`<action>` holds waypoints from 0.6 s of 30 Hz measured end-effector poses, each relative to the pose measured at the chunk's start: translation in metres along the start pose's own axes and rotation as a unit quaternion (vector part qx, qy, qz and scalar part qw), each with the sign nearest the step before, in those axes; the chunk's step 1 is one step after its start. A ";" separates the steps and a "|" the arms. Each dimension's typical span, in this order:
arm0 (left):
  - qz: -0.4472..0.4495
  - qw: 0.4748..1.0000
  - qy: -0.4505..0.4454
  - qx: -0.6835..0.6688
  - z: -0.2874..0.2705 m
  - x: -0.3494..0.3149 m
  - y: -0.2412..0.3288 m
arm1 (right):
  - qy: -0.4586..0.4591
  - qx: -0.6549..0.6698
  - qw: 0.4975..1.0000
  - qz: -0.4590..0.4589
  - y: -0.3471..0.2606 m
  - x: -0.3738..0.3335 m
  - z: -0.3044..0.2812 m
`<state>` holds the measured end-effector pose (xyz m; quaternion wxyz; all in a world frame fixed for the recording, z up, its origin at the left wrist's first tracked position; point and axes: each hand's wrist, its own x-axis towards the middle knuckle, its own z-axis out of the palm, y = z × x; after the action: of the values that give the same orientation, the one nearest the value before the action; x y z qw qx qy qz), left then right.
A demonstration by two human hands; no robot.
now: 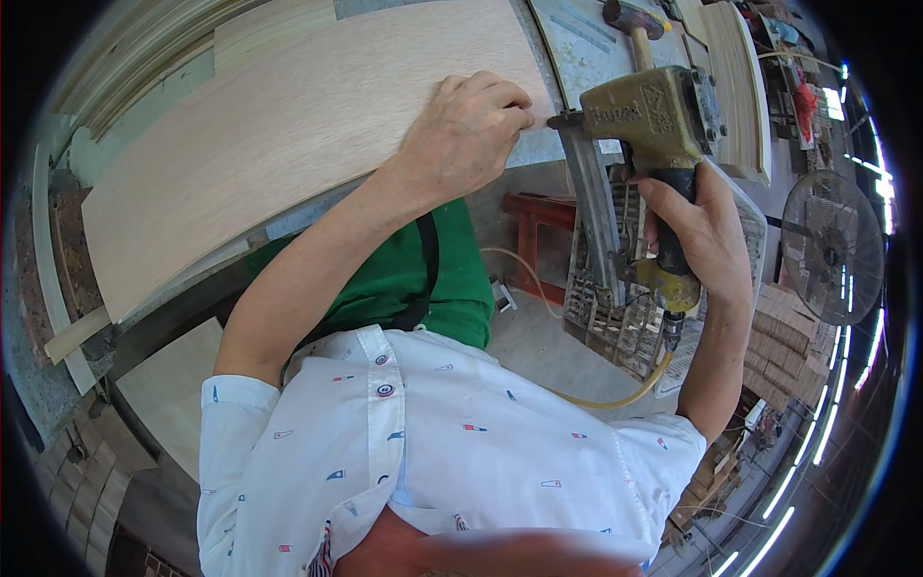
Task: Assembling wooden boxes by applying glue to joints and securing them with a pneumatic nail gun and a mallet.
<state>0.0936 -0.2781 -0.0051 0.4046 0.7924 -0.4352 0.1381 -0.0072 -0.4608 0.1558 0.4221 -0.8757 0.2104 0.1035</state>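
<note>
A wide, pale plywood panel [288, 125] lies across the workbench in front of me. My left hand [471, 125] rests on its right part, fingers curled and pressed together close to the right edge; whatever is under the fingertips is hidden. My right hand [707, 226] is wrapped round the black handle of an olive-yellow pneumatic nail gun [639, 113]. Its nose points left at the panel's right edge, just beside my left fingertips; I cannot tell whether it touches. The long grey magazine [591, 212] slants down toward the handle's base, where a yellow air hose [615, 402] joins.
A hammer [635, 29] lies on the metal surface beyond the nail gun. Stacked boards [735, 91] stand at the right, with more wood strips [144, 72] at the far left. Below the gun are a plastic crate [615, 332] and a red frame [534, 236]. A fan [832, 248] stands farther right.
</note>
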 end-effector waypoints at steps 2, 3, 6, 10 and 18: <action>0.016 1.000 0.016 0.008 0.003 -0.002 -0.002 | 0.010 -0.035 0.999 0.017 0.001 0.000 -0.001; 0.018 1.000 0.013 0.005 0.006 -0.002 -0.003 | 0.000 -0.028 1.000 0.008 0.002 -0.001 -0.002; 0.036 0.998 0.043 0.000 0.010 0.001 -0.010 | -0.005 -0.066 0.997 -0.024 0.002 -0.003 -0.010; 0.030 0.999 0.020 0.013 0.005 -0.001 -0.004 | 0.066 0.007 0.998 -0.024 -0.005 -0.023 -0.006; -0.052 0.994 0.042 0.086 -0.079 -0.082 -0.017 | 0.057 -0.019 0.996 -0.072 -0.012 0.006 0.004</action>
<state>0.0702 -0.1653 -0.0103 0.3594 0.8395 -0.3620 0.1872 0.0042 -0.4523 0.1596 0.3993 -0.9008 0.1687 0.0271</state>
